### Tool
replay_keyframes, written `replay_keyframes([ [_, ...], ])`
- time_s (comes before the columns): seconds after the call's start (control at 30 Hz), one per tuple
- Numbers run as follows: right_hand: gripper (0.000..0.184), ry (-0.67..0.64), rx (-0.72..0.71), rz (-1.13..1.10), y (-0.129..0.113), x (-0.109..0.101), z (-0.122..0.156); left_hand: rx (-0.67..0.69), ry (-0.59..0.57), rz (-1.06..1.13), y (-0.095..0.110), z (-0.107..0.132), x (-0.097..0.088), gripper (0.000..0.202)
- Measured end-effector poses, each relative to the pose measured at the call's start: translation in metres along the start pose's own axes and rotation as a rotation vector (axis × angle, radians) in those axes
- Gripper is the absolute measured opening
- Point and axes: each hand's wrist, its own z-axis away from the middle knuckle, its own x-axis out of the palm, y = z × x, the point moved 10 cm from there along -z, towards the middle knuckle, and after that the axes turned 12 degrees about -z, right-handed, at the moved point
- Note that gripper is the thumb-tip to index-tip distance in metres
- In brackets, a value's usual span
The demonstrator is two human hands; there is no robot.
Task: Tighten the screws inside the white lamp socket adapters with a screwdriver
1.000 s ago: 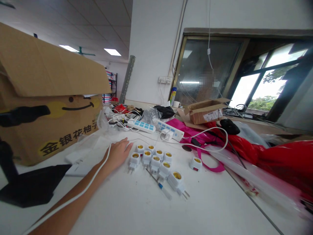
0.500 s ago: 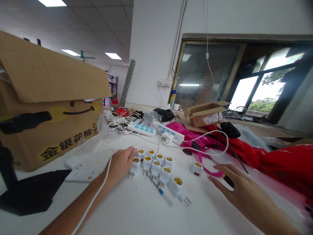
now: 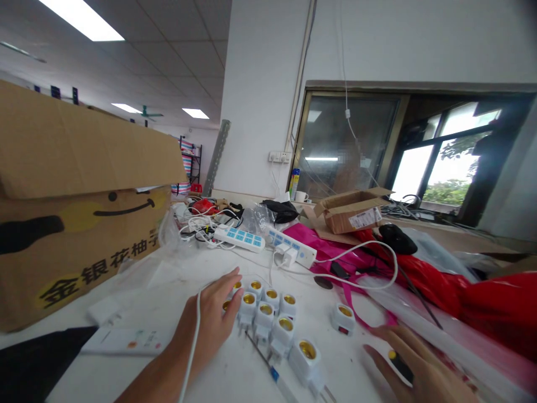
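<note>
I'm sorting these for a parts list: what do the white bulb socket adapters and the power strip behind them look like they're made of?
The bulb socket adapters look like glossy white moulded plastic, with a yellow metal lining inside, possibly brass. The power strip looks like smooth white plastic too, judging by its even sheen.

Office-style workroom with a tiled ceiling (image 3: pixel 176 61), fluorescent panels (image 3: pixel 79 19), wall sockets (image 3: pixel 279 157), cluttered white workbench (image 3: pixel 201 274)
</note>
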Motion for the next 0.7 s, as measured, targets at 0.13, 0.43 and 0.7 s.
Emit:
replay_keyframes([
  [0.13, 0.047, -0.105, 0.022, -0.026, -0.01, 0.021, -0.025, 0.034, 0.03, -0.006, 0.008, -0.001, -0.006, 0.034],
  [0.43, 0.039, -0.189, 0.037, -0.076, -0.013, 0.052, -0.033, 0.097, 0.051, 0.116, 0.023, 0.0, -0.023, 0.027],
  [0.7, 0.009, 0.134, -0.323, -0.149, -0.107, -0.013, -0.03, 0.29, 0.068, 0.314, 0.065, 0.013, -0.038, 0.033],
])
